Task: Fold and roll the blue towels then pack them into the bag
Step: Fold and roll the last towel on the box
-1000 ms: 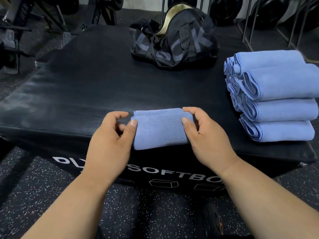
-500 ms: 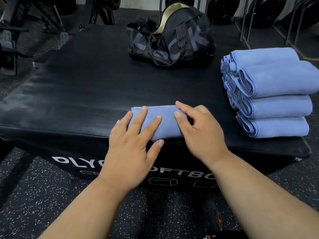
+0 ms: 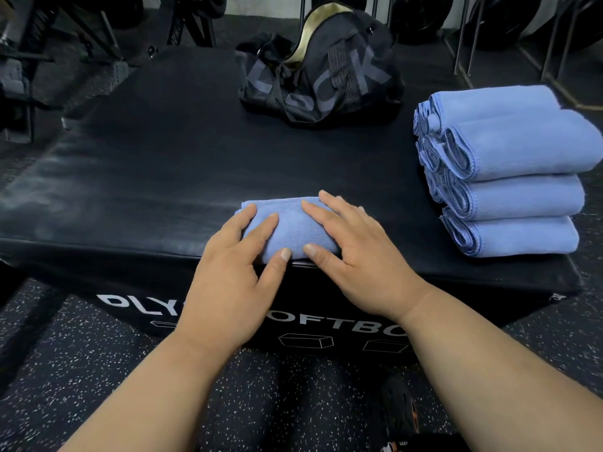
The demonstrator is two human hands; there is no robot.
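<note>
A small folded blue towel [image 3: 290, 228] lies at the front edge of the black soft box [image 3: 146, 177]. My left hand [image 3: 228, 272] lies flat on the towel's left part with its fingers spread. My right hand [image 3: 355, 252] presses flat on its right part, fingers straight. A stack of several rolled blue towels [image 3: 509, 171] sits at the right side of the box. The black duffel bag [image 3: 319, 70] stands at the back centre, its top open and showing a tan lining.
Gym equipment and weight plates [image 3: 421, 14] stand behind the box, with metal rack legs [image 3: 463, 37] at the back right. Speckled rubber floor [image 3: 65, 353] lies in front of the box, below my arms.
Both hands went from pinching the towel's ends to lying flat on top of it. My right hand has flattened further since half a second ago.
</note>
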